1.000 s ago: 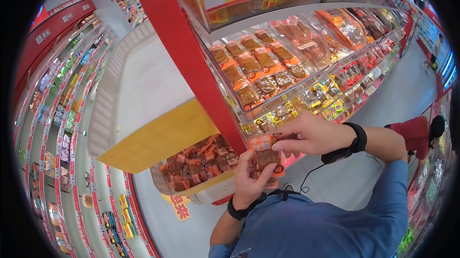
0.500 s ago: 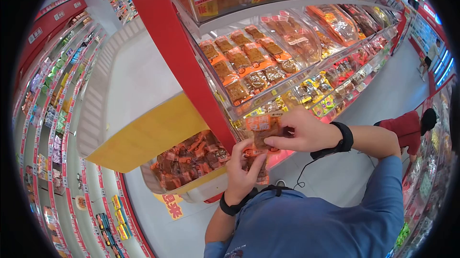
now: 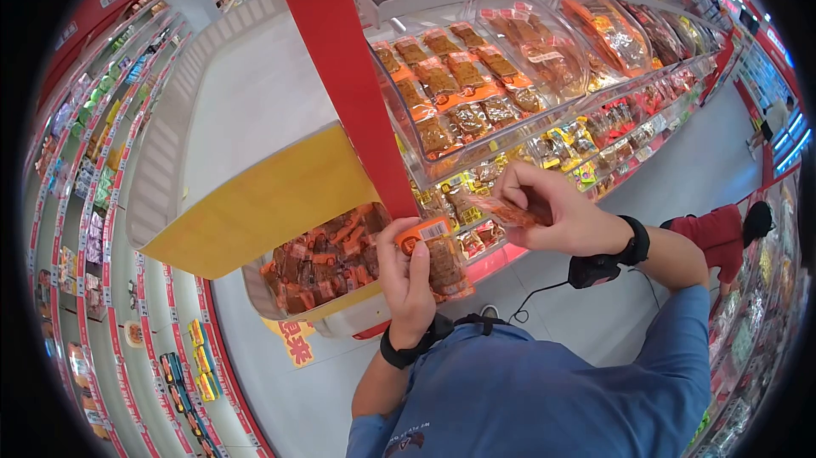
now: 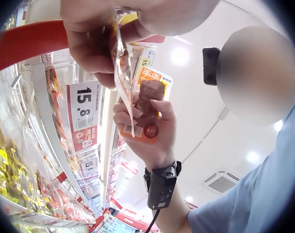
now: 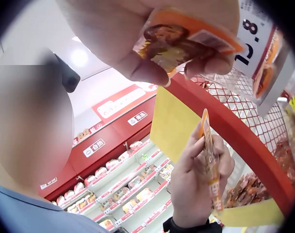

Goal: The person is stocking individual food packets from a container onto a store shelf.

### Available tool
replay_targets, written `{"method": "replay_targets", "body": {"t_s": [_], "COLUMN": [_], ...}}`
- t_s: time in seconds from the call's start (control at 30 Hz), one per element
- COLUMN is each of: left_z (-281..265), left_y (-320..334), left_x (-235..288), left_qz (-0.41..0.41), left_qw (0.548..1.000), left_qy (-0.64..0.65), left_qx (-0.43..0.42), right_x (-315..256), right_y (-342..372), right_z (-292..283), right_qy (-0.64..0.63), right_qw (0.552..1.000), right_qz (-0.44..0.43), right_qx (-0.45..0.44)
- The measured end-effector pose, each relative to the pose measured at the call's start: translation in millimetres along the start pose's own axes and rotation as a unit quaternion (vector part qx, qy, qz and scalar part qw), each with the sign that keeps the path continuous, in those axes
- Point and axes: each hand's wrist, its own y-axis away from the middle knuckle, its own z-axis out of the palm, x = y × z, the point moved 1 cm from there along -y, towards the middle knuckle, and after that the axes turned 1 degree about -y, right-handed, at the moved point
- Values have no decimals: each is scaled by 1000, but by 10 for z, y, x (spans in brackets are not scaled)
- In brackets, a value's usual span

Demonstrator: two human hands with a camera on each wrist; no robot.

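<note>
My left hand (image 3: pixel 408 288) pinches a flat snack packet (image 3: pixel 443 261) between thumb and fingers, its orange barcode end facing up. To the right and slightly higher, my right hand (image 3: pixel 557 213) grips a second packet (image 3: pixel 503 211), tilted nearly edge-on in the head view. The two packets are apart. In the left wrist view the right hand's packet (image 4: pixel 150 99) shows orange printing and a brown piece inside. The right wrist view shows the left hand's packet (image 5: pixel 211 162) edge-on, held upright.
Left of the hands, a bin with a yellow panel (image 3: pixel 263 203) holds many similar packets (image 3: pixel 319 262). A red post (image 3: pixel 340 76) rises beside it. Clear-fronted shelf boxes hold flat packets (image 3: pixel 463 76) behind the hands. At right, a person in red (image 3: pixel 710 241) stands by another shelf.
The two packets, close together before, are now apart. My right hand has moved up and right and turned its packet; the left hand's packet now shows its barcode end.
</note>
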Motion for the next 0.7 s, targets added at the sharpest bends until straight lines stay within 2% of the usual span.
{"method": "replay_targets", "body": {"t_s": [0.07, 0.1, 0.17, 0.27, 0.3, 0.33, 0.4, 0.43, 0.53, 0.57, 0.63, 0.7], "left_z": [28, 48, 79, -13, 6, -12, -76, -53, 8, 33, 52, 71], "left_y": [0, 10, 18, 30, 26, 39, 131, 187, 295, 310, 208, 164], "left_x": [-16, -3, 52, 91, 136, 210, 367, 429, 388, 401, 348, 283], "left_qz": [-5, -10, -16, 112, 174, 238, 354, 378, 464, 459, 428, 378], "left_qw": [1000, 999, 998, 985, 972, 942, 856, 823, 773, 765, 784, 807], "left_qy": [-17, -30, -55, -105, -149, -225, -366, -417, -431, -450, -428, -401], "left_qx": [17, 23, 34, -77, -58, -69, -92, -82, -32, -45, -141, -213], "right_x": [61, 133, 150, 116, 102, 85, 72, 111, 230, 271, 233, 174], "right_y": [29, 32, 71, 84, 109, 106, 123, 150, 182, 189, 152, 163], "right_z": [45, 64, 119, 63, 45, 39, 29, 21, 136, 176, 244, 231], "right_qy": [1, -4, -98, -182, -205, -213, -232, -238, -264, -298, -251, -200], "right_qw": [998, 998, 994, 981, 975, 971, 962, 958, 946, 937, 962, 976], "right_qz": [42, 32, 33, 62, 83, 102, 143, 157, 181, 178, 109, 85], "right_qx": [-38, -52, -35, 5, 24, 19, 15, -21, -45, -48, -23, -4]}}
